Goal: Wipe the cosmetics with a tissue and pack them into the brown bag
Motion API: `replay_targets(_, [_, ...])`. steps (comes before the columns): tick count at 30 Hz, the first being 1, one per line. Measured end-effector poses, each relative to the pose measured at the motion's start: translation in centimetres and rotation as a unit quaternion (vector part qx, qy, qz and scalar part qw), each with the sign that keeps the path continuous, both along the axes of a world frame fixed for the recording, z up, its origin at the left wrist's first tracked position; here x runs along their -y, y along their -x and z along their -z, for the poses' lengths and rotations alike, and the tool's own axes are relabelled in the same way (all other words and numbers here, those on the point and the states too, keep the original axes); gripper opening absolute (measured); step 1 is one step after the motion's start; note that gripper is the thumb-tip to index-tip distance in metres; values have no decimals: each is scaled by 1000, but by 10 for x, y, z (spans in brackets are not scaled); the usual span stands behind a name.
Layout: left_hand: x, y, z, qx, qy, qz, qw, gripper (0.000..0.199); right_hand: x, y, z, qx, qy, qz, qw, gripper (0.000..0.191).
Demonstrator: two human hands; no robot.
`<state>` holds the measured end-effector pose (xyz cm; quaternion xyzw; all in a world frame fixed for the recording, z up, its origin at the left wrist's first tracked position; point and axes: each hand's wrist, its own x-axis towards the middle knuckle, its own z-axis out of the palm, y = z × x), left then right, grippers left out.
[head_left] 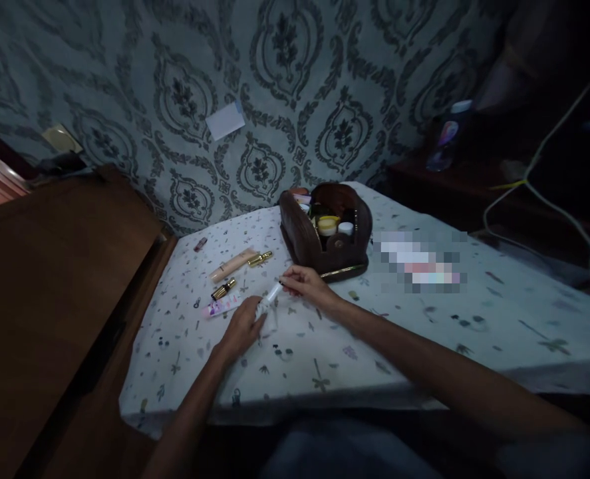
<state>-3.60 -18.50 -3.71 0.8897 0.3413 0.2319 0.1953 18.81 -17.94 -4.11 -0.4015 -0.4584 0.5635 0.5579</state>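
Observation:
A slim white tube (273,293) is held between my two hands above the patterned cloth. My left hand (245,324) grips its lower end, and the fingertips of my right hand (299,282) pinch its upper end. Left of them lie a pink and white tube (222,305), a dark bottle with a gold cap (223,289), a beige tube (232,265) and a gold tube (260,259). Just beyond my right hand stands an open brown bag (304,238), holding a yellow-lidded jar (327,227), a white-lidded jar (345,228) and other items.
The cloth-covered surface (404,339) reaches the patterned wall. A small dark item (200,244) lies at its back left, a blurred item (419,261) at the right. A bottle (443,143) and a cable (557,201) are farther right; a brown wooden surface (50,279) is left.

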Motion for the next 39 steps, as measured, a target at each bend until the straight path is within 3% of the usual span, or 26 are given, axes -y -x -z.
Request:
replay_targets(5, [13,-8,-9,89,158,-23,983,24,5,6,0,-32,38,-69,996,49])
replay_targets(9, [17,-19,-4,180,252,-28,950,33,12,12,2,-40,65,-133,988,51])
replay_targets(14, [17,-27,3,231,352,-33,907,38,13,16,2,-66,52,-125,989,47])
replay_targets(20, [17,-27,-3,203,335,-40,919,36,17,13,-6,-93,-6,-97,991,50])
replay_targets(25, [10,-27,-5,261,331,-142,896,46,18,9,-7,9,-59,-48,997,44])
replay_targets(28, [9,-33,-10,307,273,-174,895,54,18,10,-6,102,-84,-2,991,40])
replay_targets(30, [12,-40,-12,300,209,-157,918,56,21,11,-5,185,-124,41,974,30])
replay_targets(33, [16,-55,-9,279,169,-145,934,61,30,15,-4,356,-176,74,915,9])
replay_targets(36, [13,-66,-4,311,178,-169,918,60,37,17,-4,471,-168,65,864,26])
replay_targets(39, [0,-66,-8,377,210,-200,880,52,39,16,-6,471,-170,61,863,24])
